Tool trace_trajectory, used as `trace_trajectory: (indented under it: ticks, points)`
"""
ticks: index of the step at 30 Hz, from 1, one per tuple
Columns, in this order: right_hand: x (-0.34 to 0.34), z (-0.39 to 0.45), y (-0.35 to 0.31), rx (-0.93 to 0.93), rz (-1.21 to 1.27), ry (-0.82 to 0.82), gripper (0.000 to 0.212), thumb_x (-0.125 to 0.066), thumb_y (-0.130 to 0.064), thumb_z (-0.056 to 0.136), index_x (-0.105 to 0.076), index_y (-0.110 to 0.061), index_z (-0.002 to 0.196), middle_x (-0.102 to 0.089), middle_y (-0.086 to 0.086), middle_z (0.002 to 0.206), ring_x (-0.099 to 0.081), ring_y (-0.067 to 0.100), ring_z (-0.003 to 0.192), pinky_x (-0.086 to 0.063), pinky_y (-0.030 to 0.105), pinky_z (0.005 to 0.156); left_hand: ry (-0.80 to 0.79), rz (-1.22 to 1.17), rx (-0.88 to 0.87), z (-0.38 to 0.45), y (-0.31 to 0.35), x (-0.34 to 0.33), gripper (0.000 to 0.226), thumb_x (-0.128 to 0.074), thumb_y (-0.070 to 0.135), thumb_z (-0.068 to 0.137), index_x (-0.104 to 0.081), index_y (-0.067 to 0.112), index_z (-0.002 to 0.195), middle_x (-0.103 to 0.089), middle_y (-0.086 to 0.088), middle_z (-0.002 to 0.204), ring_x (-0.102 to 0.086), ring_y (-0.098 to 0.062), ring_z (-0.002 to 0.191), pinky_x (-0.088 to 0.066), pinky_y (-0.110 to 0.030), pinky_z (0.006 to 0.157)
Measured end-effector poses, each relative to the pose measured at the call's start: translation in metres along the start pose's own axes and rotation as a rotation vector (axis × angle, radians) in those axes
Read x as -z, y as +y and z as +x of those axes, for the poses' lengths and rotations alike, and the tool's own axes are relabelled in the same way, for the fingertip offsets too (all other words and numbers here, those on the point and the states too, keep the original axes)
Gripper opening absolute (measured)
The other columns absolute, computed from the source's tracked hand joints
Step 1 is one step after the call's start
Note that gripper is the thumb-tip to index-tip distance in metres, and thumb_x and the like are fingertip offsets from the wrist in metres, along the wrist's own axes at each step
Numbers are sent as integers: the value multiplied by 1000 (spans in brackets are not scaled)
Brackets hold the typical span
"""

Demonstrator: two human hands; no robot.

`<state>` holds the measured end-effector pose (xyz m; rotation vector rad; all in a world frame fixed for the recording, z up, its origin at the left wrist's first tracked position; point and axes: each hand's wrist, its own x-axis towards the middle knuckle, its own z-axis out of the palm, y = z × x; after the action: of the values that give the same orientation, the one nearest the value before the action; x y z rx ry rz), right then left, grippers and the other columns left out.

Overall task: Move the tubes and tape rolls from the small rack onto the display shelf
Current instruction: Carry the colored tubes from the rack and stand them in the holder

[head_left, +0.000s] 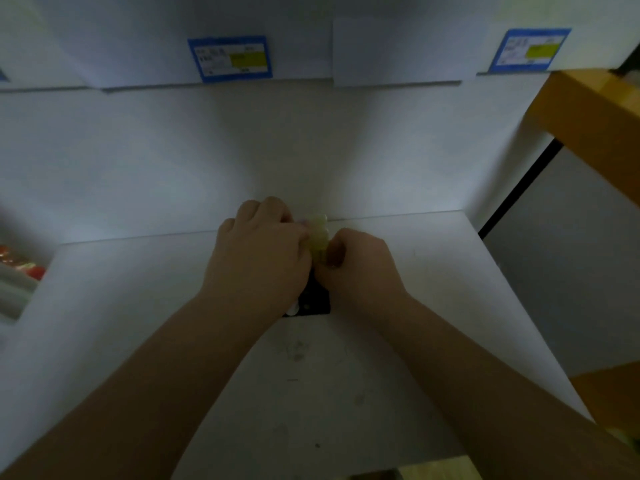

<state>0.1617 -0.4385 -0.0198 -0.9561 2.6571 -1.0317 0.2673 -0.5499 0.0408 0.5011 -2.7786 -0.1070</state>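
Both hands meet at the back of a white display shelf (398, 306), close to where it joins the white back wall. Between them sits a bunch of pale yellow-green tubes (319, 237), lying side by side with their long axis running away from the person, the rounded far ends pointing at the back wall. The near ends are hidden between the hands.

The left hand (263, 251) has its fingers curled over the left side of the tubes, knuckles up, thumb side pressed against them. The right hand (360, 261) has its fingers curled in against the right side of the same bunch, pinching it from the other flank. The two hands nearly touch over the tubes.

Just below the hands, a small black rack (313, 301) rests on the shelf, mostly covered by the wrists; a pale round shape shows at its near left corner, too blurred to identify.

On the shelf edge above, two blue price labels (230, 58) with yellow patches hang well apart. An orange frame (588, 105) stands at right.
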Motion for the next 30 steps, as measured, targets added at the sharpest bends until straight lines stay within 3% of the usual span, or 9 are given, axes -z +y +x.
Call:
trace_trajectory:
  ticks: [6, 13, 16, 17, 20, 23, 26, 30]
  points:
    - [3, -7, -6, -50, -3, 0, 12, -68, -19, 77, -58, -13, 72, -59, -3, 70, -52, 7, 61, -41, 15, 53, 63, -14, -13, -6, 0, -3, 20, -52, 22, 92, -72, 16, 95, -54, -3, 98, -47, -25, 92, -39, -39, 76]
    - [1, -21, -11, -56, 14, 24, 5, -66, -21, 85, -65, -16, 85, -64, -2, 82, -57, 13, 73, -43, 25, 64, 5, -87, 63, -11, 1, 0, 37, -39, 40, 90, -68, 26, 108, -51, 1, 108, -44, -24, 105, -35, -42, 90]
    - [7, -43, -6, -72, 17, 42, 42, -70, -36, 87, -62, -20, 126, -63, -6, 116, -59, 9, 100, -50, 26, 86, 1, -150, 58, -12, 3, 6, 34, -45, 38, 90, -60, 27, 119, -55, -2, 113, -47, -27, 111, -36, -46, 94]
    - [14, -53, -3, -69, 8, 61, 48, -69, -38, 88, -59, -21, 131, -61, -7, 122, -58, 8, 105, -51, 27, 91, 12, -172, 34, -14, 5, 9, 37, -48, 35, 90, -58, 25, 124, -57, -3, 115, -49, -29, 112, -38, -47, 95]
    - [41, -84, 6, -43, -20, 134, 40, -67, -33, 90, -61, -24, 128, -61, -10, 122, -57, 3, 103, -53, 28, 91, 73, -246, -100, -23, 17, 17, 43, -46, 31, 86, -63, 15, 123, -63, -5, 114, -55, -28, 107, -45, -45, 95]
    - [71, -119, 18, -67, -68, 158, 41, -68, -34, 88, -60, -26, 128, -59, -13, 120, -56, 2, 104, -52, 24, 89, 119, -299, -183, -41, 44, 22, 35, -53, 25, 88, -68, 13, 117, -67, -4, 113, -59, -23, 104, -46, -36, 95]
    - [98, -164, 35, -58, -161, 128, 42, -66, -37, 89, -58, -29, 129, -56, -15, 121, -54, 3, 108, -50, 21, 88, 69, -348, -221, -63, 77, 17, 32, -57, 25, 90, -66, 17, 120, -65, 0, 115, -59, -19, 104, -48, -33, 91]
    - [130, -225, 61, -63, -236, 131, 43, -63, -37, 91, -56, -29, 133, -57, -11, 128, -54, 7, 114, -52, 28, 91, -63, -359, -235, -94, 129, 7, 40, -54, 30, 92, -58, 23, 132, -55, 5, 127, -51, -17, 116, -46, -31, 96]
